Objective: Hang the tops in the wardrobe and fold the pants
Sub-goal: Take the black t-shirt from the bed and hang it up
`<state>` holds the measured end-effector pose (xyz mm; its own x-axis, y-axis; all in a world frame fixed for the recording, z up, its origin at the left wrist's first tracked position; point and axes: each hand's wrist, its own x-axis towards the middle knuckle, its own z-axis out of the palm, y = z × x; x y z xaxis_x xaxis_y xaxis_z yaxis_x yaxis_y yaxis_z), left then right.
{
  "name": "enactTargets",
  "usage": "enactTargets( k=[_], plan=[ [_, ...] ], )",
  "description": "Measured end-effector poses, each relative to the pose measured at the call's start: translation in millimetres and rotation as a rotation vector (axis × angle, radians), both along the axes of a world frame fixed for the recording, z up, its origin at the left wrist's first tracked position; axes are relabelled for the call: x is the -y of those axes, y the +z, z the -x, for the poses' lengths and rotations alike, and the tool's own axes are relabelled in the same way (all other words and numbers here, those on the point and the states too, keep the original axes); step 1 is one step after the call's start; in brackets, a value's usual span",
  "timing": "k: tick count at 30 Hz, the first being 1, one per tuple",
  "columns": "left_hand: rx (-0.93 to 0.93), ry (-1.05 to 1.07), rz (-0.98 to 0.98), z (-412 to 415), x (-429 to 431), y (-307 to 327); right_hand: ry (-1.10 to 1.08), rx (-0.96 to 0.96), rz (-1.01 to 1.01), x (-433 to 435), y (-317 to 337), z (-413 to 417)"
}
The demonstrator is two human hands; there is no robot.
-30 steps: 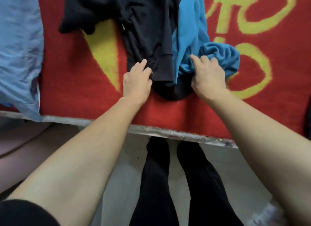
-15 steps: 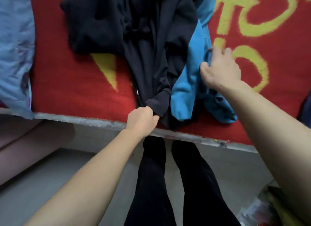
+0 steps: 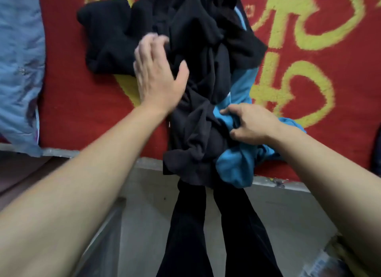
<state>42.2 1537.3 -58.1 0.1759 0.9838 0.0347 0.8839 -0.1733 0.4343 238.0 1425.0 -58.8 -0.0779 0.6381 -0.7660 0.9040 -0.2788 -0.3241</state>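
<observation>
A black garment (image 3: 198,74) with blue panels (image 3: 233,167) lies crumpled on a red blanket with yellow characters (image 3: 82,103). Its lower end hangs over the front edge of the surface. My left hand (image 3: 156,74) is over the left side of the black cloth, blurred, with fingers spread and fairly straight. My right hand (image 3: 249,124) has its fingers curled into the blue fabric near the front edge and grips it.
A light blue cloth (image 3: 18,70) lies at the left edge of the blanket. The surface's grey front rim (image 3: 61,152) runs across the view. My legs in black trousers (image 3: 206,235) stand below on a grey floor. A dark object (image 3: 376,151) sits at far right.
My left hand let go of the black hem at the front edge and moved up onto the garment. My right hand came down and took hold of the blue part. The garment bunched nearer the edge.
</observation>
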Motion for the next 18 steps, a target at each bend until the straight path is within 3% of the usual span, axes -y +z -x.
enactTargets(
  k=[3, 5, 7, 9, 10, 11, 14, 18],
  plan=[
    [-0.169, -0.148, 0.204, -24, -35, 0, 0.119, -0.04, 0.4, 13, 17, 0],
    [-0.223, -0.201, 0.445, -29, -39, -9, -0.038, -0.13, 0.395, 13, 25, 3],
    [-0.396, -0.279, 0.551, -28, -26, -20, -0.403, -0.174, 0.009, 7, 21, 6],
    [-0.598, -0.344, 0.495, -24, -3, -27, -0.715, -0.019, -0.501, -10, 6, 1],
    [-0.629, -0.344, 0.472, -22, 8, -30, -0.807, 0.085, -0.622, -21, -3, -4],
    [-0.622, -0.332, 0.453, -19, 18, -31, -0.86, 0.171, -0.621, -30, -11, -11],
    [-0.533, -0.297, 0.39, -7, 37, -34, -0.773, 0.303, -0.219, -43, -29, -26],
    [-0.365, -0.253, 0.286, 13, 52, -37, -0.762, 0.098, -0.058, -33, -31, -23]
  ],
)
